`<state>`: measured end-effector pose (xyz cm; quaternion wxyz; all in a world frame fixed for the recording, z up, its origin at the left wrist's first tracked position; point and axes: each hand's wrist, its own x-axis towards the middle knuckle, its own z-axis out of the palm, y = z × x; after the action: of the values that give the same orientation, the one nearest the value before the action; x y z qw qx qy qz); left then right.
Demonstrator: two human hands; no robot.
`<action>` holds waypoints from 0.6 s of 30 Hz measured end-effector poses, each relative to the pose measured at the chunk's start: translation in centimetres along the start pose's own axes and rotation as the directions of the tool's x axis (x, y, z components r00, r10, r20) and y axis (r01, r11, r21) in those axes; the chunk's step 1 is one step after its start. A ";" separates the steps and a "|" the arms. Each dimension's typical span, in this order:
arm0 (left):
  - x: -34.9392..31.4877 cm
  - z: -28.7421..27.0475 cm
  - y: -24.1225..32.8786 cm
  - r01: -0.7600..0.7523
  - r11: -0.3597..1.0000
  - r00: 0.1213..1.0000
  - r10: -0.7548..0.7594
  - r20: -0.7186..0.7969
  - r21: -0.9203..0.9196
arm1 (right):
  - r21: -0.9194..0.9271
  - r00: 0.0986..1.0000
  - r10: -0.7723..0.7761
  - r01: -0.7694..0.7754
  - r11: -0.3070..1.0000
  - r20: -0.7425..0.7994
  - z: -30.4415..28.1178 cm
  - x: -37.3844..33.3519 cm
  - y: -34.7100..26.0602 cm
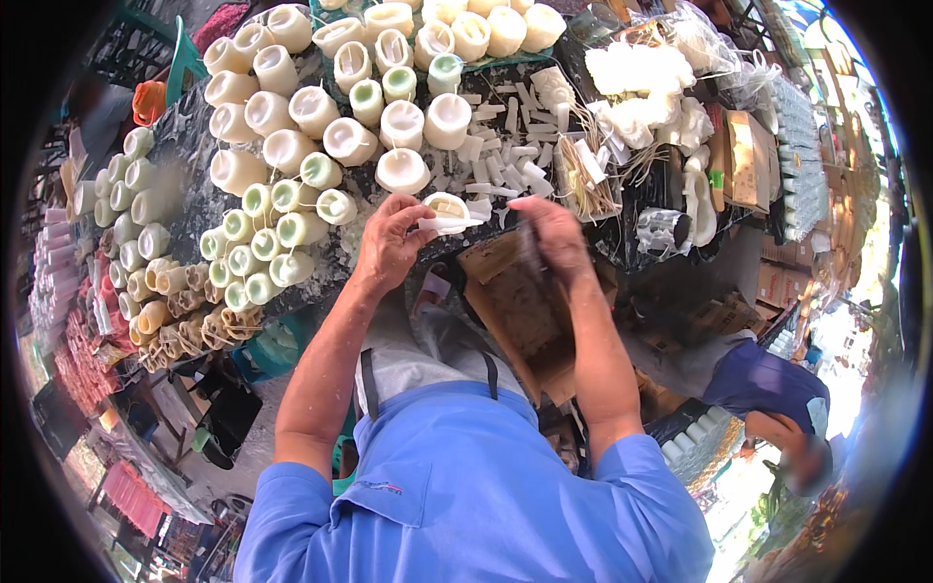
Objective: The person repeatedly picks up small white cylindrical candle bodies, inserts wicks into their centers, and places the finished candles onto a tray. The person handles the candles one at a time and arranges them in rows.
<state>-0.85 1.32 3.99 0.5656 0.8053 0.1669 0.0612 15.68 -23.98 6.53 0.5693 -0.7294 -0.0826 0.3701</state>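
My left hand holds a small white wax piece by its edge, just in front of the dark table. My right hand is blurred beside it, fingers curled around a thin dark tool that I cannot make out clearly. Right behind the held piece stand round white candles and flat white wax strips.
Rows of white and pale green candle cylinders lie stacked to the left. White wax figures and bundled wicks sit at the right. Brown cardboard lies below my hands. Another person in blue bends at the lower right.
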 end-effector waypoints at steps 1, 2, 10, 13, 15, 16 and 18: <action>0.2 0.0 -0.1 0.004 1.000 1.000 -0.004 0.001 0.008 | -0.234 0.999 -0.030 0.024 0.972 -0.023 1.8 0.4 0.9; 0.4 -0.1 -0.1 0.004 1.000 1.000 -0.004 0.002 0.019 | -0.242 0.997 0.019 0.000 0.970 0.077 2.6 0.3 1.3; 0.9 0.0 -0.1 0.130 0.990 0.991 -0.129 0.021 -0.062 | -0.428 0.996 0.052 -0.015 0.904 0.076 4.4 0.0 0.6; 0.9 0.0 0.0 0.137 0.988 0.991 -0.137 0.005 -0.073 | -0.368 0.994 0.029 0.013 0.930 0.109 4.1 0.7 0.8; 1.0 0.0 0.1 0.134 0.987 0.991 -0.135 -0.013 -0.086 | -0.375 0.993 0.051 -0.009 0.927 0.103 4.0 1.0 1.2; 1.1 0.0 0.1 0.081 0.995 0.996 -0.082 -0.036 -0.052 | -0.353 0.995 0.039 -0.006 0.936 0.087 3.9 1.1 1.4; 1.2 -0.1 0.0 0.024 0.999 0.998 -0.023 -0.056 0.031 | -0.312 0.998 0.035 -0.018 0.950 0.050 3.8 1.1 1.8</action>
<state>0.21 1.79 3.97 0.5485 0.8102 0.1930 0.0744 13.57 -21.07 4.16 0.4397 -0.8006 -0.1459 0.3800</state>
